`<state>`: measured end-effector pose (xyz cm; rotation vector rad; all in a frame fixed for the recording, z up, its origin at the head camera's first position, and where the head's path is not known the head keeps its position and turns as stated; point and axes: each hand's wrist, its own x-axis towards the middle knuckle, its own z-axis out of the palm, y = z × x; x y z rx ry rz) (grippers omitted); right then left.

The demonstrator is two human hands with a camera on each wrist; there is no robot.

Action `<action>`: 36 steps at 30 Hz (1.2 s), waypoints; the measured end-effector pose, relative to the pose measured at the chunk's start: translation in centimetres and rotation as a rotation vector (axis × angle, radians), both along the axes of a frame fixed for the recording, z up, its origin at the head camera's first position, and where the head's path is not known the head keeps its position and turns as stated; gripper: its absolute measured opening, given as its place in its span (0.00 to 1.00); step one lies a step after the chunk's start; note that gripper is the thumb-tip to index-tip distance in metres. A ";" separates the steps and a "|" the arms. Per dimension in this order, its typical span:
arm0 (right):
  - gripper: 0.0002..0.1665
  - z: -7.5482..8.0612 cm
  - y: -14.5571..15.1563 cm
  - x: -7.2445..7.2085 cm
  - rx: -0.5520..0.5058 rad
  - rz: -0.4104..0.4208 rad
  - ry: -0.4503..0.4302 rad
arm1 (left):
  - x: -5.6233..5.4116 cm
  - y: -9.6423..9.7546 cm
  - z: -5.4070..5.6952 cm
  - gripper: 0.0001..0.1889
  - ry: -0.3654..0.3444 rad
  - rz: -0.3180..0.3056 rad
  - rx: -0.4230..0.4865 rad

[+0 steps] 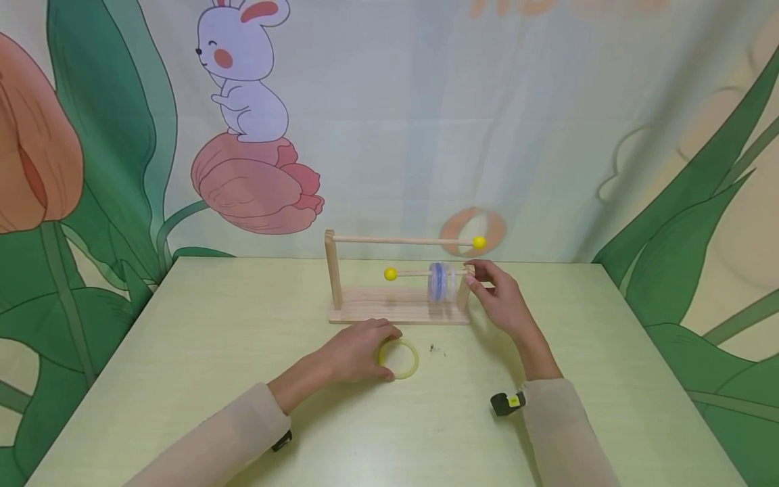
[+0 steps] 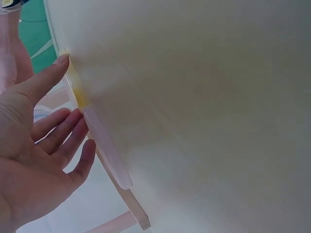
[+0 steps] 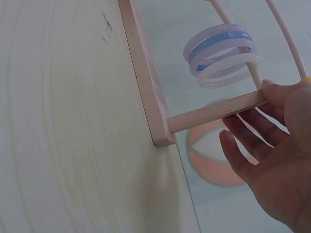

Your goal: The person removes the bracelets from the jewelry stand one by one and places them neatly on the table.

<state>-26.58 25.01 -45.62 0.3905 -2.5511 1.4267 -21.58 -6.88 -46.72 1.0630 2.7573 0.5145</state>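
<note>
My left hand (image 1: pixel 363 352) holds a yellow ring (image 1: pixel 416 360) low over the table, thumb on its near side and fingers at its far side. In the left wrist view the yellow ring (image 2: pixel 76 90) shows nearly edge-on beside the thumb. My right hand (image 1: pixel 500 297) grips the top of the short right post of a wooden stand (image 1: pixel 389 312). From that post a rod with a yellow ball end (image 1: pixel 391 274) points left. Several pale translucent rings and a blue ring (image 3: pixel 240 35) hang on this rod near the post.
A taller left post (image 1: pixel 333 270) carries an upper rod (image 1: pixel 402 241) with a yellow ball (image 1: pixel 479 242) at its right end. Small dark marks (image 1: pixel 433 349) are on the table (image 1: pixel 201 352) right of the yellow ring. A printed curtain (image 1: pixel 389 135) hangs behind.
</note>
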 end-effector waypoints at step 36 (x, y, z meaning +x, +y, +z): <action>0.21 0.2 -0.1 -0.1 -0.004 -0.008 -0.010 | -5.7 4.3 4.8 0.32 0.172 0.053 0.490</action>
